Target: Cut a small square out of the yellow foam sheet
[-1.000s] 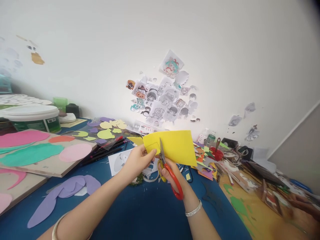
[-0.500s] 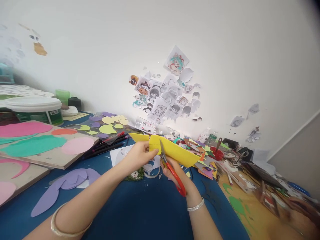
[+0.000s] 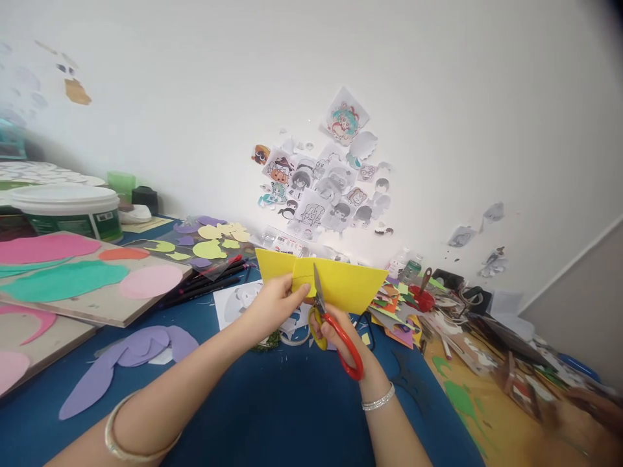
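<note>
A yellow sheet (image 3: 348, 282) stands upright in the middle, with thin lines drawn near its centre. My left hand (image 3: 277, 299) pinches its lower edge left of the centre, thumb in front. Red-handled scissors (image 3: 349, 344) are in my right hand (image 3: 341, 331), fingers in the loops. One blade points up in front of the sheet beside the drawn lines; the other blade is hidden. The inner side of the lower loop looks yellow. Below the sheet lie a white printed paper (image 3: 231, 305) and a roll of clear tape (image 3: 294, 337), partly covered.
Boards with pink and teal cut shapes (image 3: 65, 280) lie left, by a white-lidded tub (image 3: 63, 211). Purple pieces (image 3: 131, 357) rest on the blue mat (image 3: 287, 415). Coloured scraps (image 3: 399, 318) pile up right. Another person's blurred hand (image 3: 574, 428) is at lower right.
The yellow sheet has turned to face me more squarely, its right part raised. The scissors' loops have spread apart, and the blade has tilted slightly more upright.
</note>
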Motion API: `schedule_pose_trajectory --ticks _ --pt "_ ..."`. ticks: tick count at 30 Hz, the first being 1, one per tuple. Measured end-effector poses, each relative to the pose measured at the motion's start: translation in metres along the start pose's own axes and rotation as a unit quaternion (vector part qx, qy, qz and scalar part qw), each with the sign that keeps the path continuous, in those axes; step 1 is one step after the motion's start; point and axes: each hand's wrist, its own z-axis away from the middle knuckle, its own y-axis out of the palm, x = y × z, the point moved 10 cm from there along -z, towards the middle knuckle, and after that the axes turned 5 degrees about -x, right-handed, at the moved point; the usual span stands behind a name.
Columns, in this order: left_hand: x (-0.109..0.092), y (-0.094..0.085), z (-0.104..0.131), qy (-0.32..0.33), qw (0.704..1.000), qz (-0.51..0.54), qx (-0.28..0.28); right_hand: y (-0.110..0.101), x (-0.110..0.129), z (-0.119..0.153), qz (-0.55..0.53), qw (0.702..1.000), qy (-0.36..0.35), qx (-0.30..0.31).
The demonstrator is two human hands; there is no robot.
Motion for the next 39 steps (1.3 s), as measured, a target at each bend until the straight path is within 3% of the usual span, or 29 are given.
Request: schedule_pose_trajectory --ticks 6,12,17,22,30,39 --pt "0.001 0.005 0.004 -0.021 0.997 0.072 -0.017 0.006 0.006 0.0 -0.004 1.0 -0.009 -0.021" --pt "0.005 0.013 0.004 -0.05 0.985 0.164 0.012 0.002 0.008 0.002 -0.001 0.999 -0.015 -0.041" --pt "0.004 0.018 0.006 -0.057 0.978 0.201 0.02 0.005 0.004 0.0 -0.014 0.999 -0.018 -0.023" --pt "0.006 0.017 0.006 -0.043 0.982 0.181 0.009 0.007 0.001 -0.002 -0.02 0.999 -0.021 -0.014" --pt "0.0 -0.001 0.004 0.003 0.995 0.081 -0.054 0.005 0.001 0.0 -0.017 0.999 -0.016 -0.024" --pt "-0.001 -0.004 0.004 -0.004 0.997 0.057 -0.054 0.002 0.008 -0.004 -0.014 0.997 -0.024 -0.067"
